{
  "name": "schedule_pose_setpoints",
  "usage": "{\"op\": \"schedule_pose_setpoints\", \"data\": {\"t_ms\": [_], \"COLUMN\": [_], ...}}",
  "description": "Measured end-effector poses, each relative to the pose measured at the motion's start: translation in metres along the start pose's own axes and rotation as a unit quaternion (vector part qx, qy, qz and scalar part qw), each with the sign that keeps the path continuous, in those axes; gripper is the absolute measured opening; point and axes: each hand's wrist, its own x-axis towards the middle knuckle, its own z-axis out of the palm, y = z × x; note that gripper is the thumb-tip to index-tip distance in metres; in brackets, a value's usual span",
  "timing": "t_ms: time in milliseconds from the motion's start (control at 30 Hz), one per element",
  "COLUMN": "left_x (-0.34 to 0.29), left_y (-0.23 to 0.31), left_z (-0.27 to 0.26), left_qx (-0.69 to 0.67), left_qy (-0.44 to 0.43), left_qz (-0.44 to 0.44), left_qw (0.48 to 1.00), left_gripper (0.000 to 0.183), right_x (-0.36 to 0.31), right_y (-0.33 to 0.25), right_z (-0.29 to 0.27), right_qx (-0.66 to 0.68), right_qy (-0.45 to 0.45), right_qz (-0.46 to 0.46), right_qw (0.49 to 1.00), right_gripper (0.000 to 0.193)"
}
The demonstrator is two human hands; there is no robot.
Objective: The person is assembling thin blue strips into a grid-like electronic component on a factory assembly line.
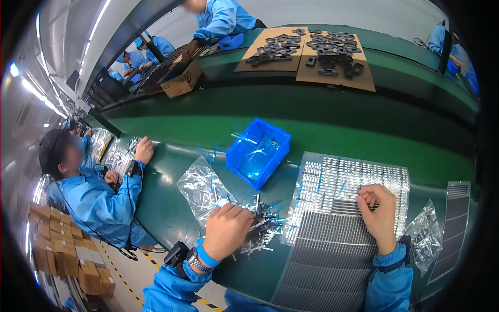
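Note:
Knuckles up, my left hand (227, 229) is closed at the left side of a loose pile of thin dark and silvery strips (265, 229). One strip stands up close to its fingertips, and what the fingers hold is hidden. My right hand (378, 210) has its fingers curled together over a clear sheet (384, 174) lined with rows of narrow strips. Its fingertips meet at the right end of a few dark strips (344, 206) on that sheet; I cannot make out what they pinch. The sheet's lower half (325, 260) is densely covered with dark strips.
A blue bin (258, 156) with bits of film stands beyond the pile, beside a clear plastic bag (205, 182). Another crumpled bag (425, 234) and a strip sheet (451, 229) lie right. A co-worker (99, 187) sits left. Dark parts (332, 52) cover cardboard on the far bench.

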Motion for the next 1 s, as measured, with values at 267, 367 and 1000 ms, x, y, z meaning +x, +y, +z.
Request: {"op": "schedule_pose_setpoints", "data": {"t_ms": [267, 367, 1000], "left_x": [0.003, 0.009, 0.074], "left_y": [-0.005, -0.006, 0.091], "left_z": [-0.041, -0.054, 0.049], "left_qx": [0.05, 0.062, -0.255], "left_qy": [-0.005, 0.03, 0.223], "left_qz": [-0.045, -0.057, 0.199], "left_qw": [0.998, 0.996, 0.92], "left_gripper": [0.006, 0.007, 0.026], "right_x": [0.002, 0.003, -0.006], "right_y": [-0.003, -0.003, -0.022], "right_z": [-0.001, -0.003, -0.018], "right_qx": [0.001, -0.003, 0.02], "right_qy": [-0.005, 0.002, -0.078], "right_qz": [-0.013, -0.012, -0.17], "right_qw": [1.0, 1.0, 0.982], "right_gripper": [0.012, 0.012, 0.017]}}
